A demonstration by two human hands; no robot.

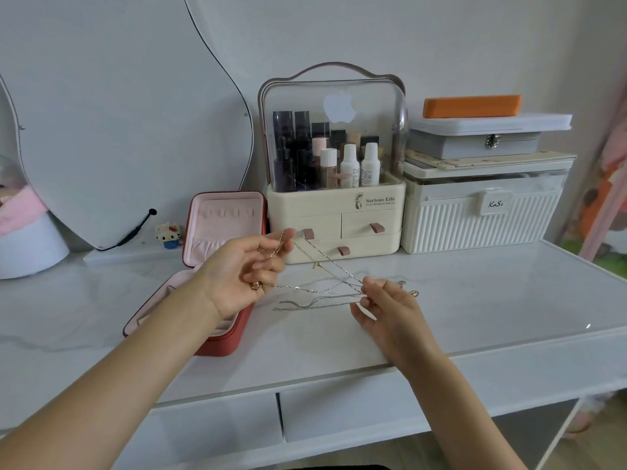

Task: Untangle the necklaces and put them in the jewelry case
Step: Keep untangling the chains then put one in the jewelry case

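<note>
Above the white tabletop (475,300), left hand (237,276) and right hand (380,303) each pinch the necklaces (325,283), stretched between them and apparently crossed. Jewelry case (217,232) stands open at left; no chain visibly stored. Untangling and stowing remain.

Got my left hand (237,269) pinching one end of the tangled necklaces (325,283) and my right hand (383,307) pinching the other, chains stretched between them just above the white desk (475,300). The red jewelry case (224,344) sits open at about 9 o'clock from the chains, under my left wrist. Cosmetics organizer (334,205) is at 12 o'clock, white ribbed box (481,215) around 2.
</note>
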